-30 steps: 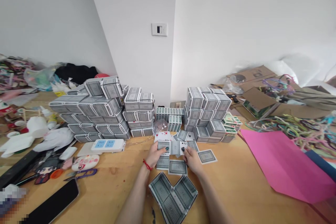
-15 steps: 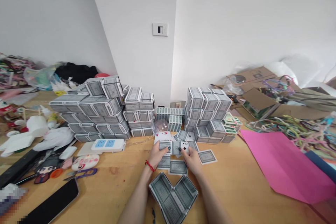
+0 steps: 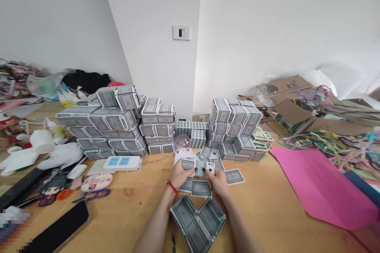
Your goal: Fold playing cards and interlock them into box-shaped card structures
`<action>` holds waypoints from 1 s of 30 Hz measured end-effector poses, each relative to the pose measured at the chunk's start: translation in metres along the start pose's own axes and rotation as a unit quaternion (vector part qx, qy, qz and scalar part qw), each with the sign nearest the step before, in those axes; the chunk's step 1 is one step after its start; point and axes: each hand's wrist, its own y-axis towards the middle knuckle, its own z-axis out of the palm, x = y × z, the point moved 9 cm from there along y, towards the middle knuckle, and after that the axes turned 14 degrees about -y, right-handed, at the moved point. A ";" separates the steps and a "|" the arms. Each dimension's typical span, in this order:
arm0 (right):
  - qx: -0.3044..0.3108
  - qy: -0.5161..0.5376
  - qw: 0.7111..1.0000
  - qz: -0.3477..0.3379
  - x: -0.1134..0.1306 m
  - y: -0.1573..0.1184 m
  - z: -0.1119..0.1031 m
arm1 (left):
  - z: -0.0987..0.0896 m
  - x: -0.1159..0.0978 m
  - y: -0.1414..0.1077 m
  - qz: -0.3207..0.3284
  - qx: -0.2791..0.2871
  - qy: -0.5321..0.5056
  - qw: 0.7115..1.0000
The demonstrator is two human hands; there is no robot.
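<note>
Over the wooden table my left hand [image 3: 180, 175] grips the left part of some playing cards [image 3: 200, 167] held level, with a grey patterned back showing. My right hand [image 3: 219, 180] pinches their right end, where a 2 of spades face shows. How many cards are held I cannot tell. Just below lie loose face-down cards [image 3: 201, 188], and another card [image 3: 234, 176] is to the right. Face-up cards [image 3: 183, 154] lie behind my left hand. Between my forearms sits an open heart-shaped tray [image 3: 198, 223] made of cards.
Stacked card-covered boxes stand at left [image 3: 118, 126], centre [image 3: 157, 126] and right [image 3: 234, 126]. A power strip [image 3: 122, 163], scissors [image 3: 96, 195] and phone [image 3: 57, 227] lie left. Pink paper [image 3: 323, 185] and a cardboard box [image 3: 308, 122] are right.
Both hands and the held cards have shifted slightly to the right. The heart-shaped tray also appears a little further right. The grip on the cards looks the same.
</note>
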 end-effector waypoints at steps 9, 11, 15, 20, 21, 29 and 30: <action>0.057 0.033 0.998 0.023 -0.005 -0.001 0.014 | 0.004 -0.001 -0.002 -0.012 0.031 -0.033 0.999; 0.056 0.029 0.998 0.021 -0.006 0.000 0.015 | 0.003 0.000 -0.001 -0.015 0.030 -0.033 0.999; 0.044 0.021 0.999 0.007 -0.006 0.001 0.015 | 0.000 0.005 0.002 -0.019 0.032 -0.020 0.999; 0.051 0.026 0.998 0.003 -0.010 0.002 0.017 | -0.001 0.010 0.004 -0.026 0.038 -0.018 0.999; 0.053 0.027 0.998 0.002 -0.010 0.002 0.018 | -0.001 0.010 0.004 -0.026 0.037 -0.020 0.999; 0.054 0.023 0.998 0.002 -0.007 0.001 0.018 | 0.001 -0.001 0.001 -0.006 0.040 -0.009 0.999; 0.053 0.021 0.998 -0.001 -0.007 0.001 0.018 | 0.001 -0.001 0.000 -0.006 0.039 -0.006 0.999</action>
